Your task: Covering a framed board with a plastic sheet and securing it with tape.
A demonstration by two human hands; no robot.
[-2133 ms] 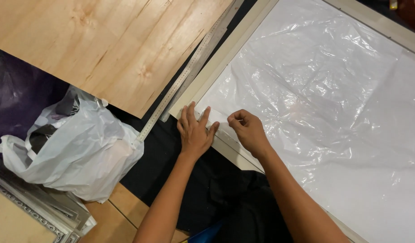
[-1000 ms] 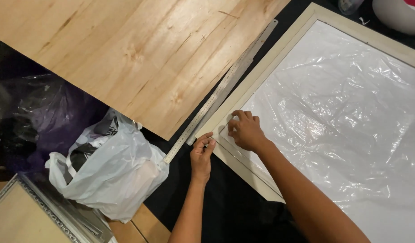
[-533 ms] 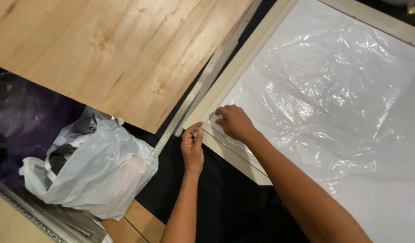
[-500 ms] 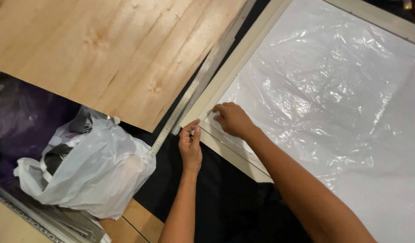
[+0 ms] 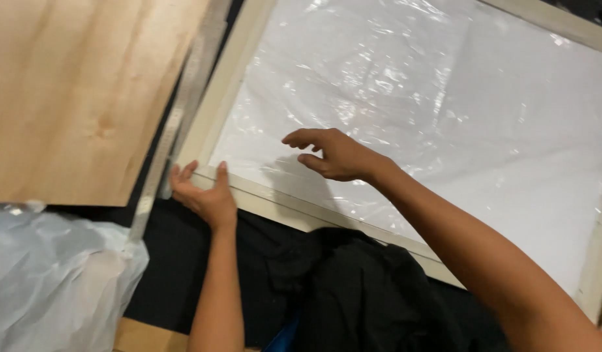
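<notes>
Two hands (image 5: pixel 203 195) (image 5: pixel 330 153) at plastic-wrapped frame (image 5: pixel 229 78), white bag (image 5: pixel 53 274) nearby

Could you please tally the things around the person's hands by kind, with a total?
Hands: 2, left hand, right hand
Pale framed panel under clear plastic film: 1
Plywood sheet: 1
Metal strip: 1
White plastic bag: 1
Total: 6

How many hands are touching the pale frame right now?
1. The left hand presses on the pale frame at its near-left corner. The right hand hovers over the clear plastic sheet, apparently not touching the frame.
</notes>
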